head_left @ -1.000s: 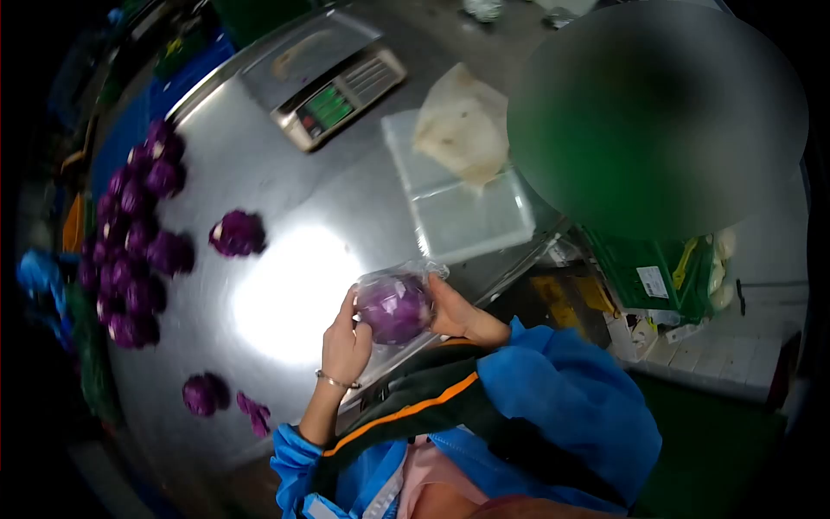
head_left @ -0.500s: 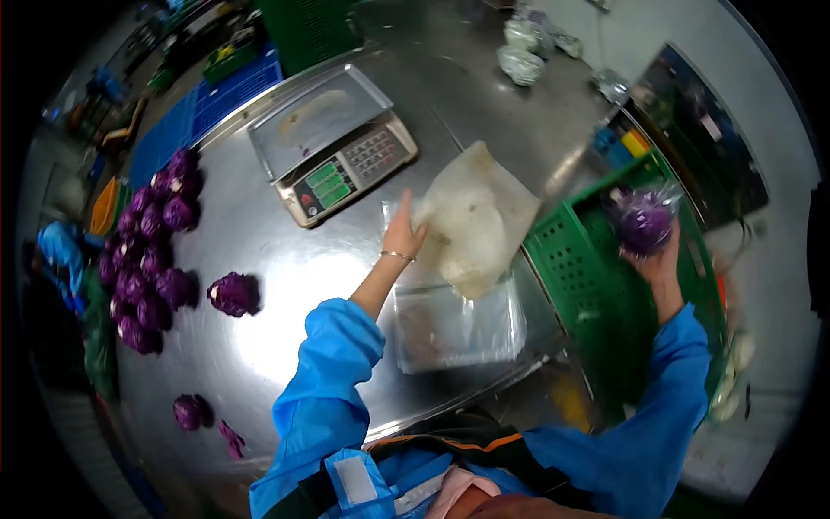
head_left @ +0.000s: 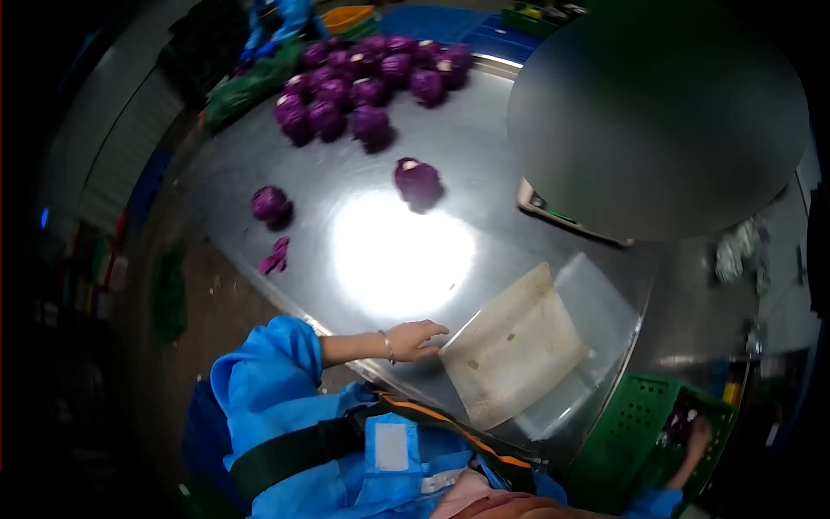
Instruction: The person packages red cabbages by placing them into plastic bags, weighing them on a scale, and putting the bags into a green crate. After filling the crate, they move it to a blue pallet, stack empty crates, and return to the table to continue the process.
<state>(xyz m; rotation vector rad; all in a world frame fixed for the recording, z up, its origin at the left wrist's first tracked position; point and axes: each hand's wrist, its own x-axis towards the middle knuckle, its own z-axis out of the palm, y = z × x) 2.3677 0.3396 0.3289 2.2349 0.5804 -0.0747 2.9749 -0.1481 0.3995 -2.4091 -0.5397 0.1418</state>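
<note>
My left hand (head_left: 415, 341), with a bracelet at the wrist, is over the metal table beside the left edge of a stained whitish sheet (head_left: 514, 346). Its fingers are apart and hold nothing. Clear plastic bags (head_left: 596, 303) lie partly under the sheet. At the lower right, my right hand (head_left: 699, 437) is inside a green crate (head_left: 629, 424), at a purple cabbage (head_left: 679, 424) in clear wrap. Its fingers are too small and dark to tell whether they grip it.
Many purple cabbages (head_left: 370, 125) are heaped at the table's far side. A single cabbage (head_left: 418, 182) lies nearer, another (head_left: 270, 204) at the left by loose leaves (head_left: 275, 256). A blurred round patch covers most of the scale (head_left: 575, 227). A person in blue (head_left: 290, 17) is beyond.
The view has turned toward the left. My right hand has lowered the wrapped cabbage into the green crate. My left hand remains near the whitish sheet, now beside its left edge.
</note>
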